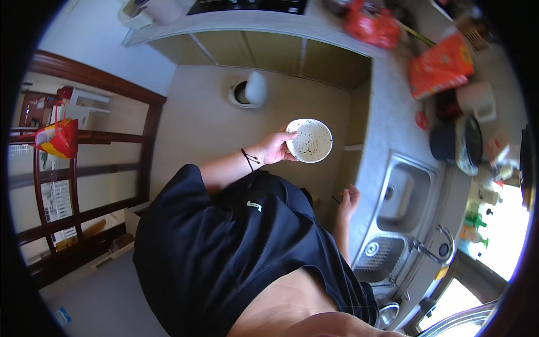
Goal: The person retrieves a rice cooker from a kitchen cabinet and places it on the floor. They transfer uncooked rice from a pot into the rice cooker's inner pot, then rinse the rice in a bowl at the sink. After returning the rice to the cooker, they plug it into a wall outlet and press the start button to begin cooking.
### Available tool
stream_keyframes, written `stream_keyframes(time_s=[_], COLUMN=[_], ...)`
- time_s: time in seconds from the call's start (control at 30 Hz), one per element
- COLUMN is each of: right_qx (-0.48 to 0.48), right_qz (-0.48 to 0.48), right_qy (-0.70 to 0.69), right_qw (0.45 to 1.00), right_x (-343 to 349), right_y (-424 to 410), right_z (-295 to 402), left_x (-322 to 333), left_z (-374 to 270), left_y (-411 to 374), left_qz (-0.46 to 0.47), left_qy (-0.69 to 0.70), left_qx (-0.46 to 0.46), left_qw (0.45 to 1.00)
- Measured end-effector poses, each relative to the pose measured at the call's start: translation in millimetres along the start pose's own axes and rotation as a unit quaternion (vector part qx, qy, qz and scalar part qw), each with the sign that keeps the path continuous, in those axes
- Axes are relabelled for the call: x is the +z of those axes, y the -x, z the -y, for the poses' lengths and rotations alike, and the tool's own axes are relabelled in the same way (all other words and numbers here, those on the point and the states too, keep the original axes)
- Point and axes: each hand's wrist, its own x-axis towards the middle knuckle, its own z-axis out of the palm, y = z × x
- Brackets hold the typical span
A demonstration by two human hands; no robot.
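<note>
My left hand (276,147) holds a white speckled bowl (312,142) by its rim, thumb on the inside wall and fingers beneath. The inside faces up, and only dark specks show on it. My right hand (350,201) hangs beside the edge of the grey countertop (370,168), fingers partly curled. A thin dark line shows at its fingers; whether it is something held cannot be told. Closest to that hand on the counter is a double-basin steel sink (406,198).
A round bin (241,93) with a raised white lid stands on the floor ahead. Along the right counter are a red plastic bag (372,27), an orange packet (442,65), a dark pot (446,143) and a faucet (438,248). A wood-framed glass door (92,139) stands left.
</note>
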Motion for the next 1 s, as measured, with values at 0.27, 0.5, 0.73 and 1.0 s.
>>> stream_keyframes(time_s=[0.27, 0.5, 0.73, 1.0], right_qx=[0.083, 0.088, 0.069, -0.115], right_qz=[0.064, 0.198, 0.305, 0.342], right_qy=[0.079, 0.163, 0.424, 0.548], right_qw=[0.991, 0.963, 0.850, 0.755], right_x=[199, 316, 401, 480], right_y=[-4, -12, -56, -98], right_z=[-46, -53, -132, -268], left_x=[-183, -303, -416, -589], left_z=[-132, -199, -242, -237], left_y=[78, 88, 47, -64], left_qz=[-0.085, -0.154, -0.179, -0.201], left_qy=[0.052, 0.144, 0.155, 0.138], left_qx=[0.112, 0.179, 0.248, 0.300], left_qw=[0.989, 0.961, 0.939, 0.922])
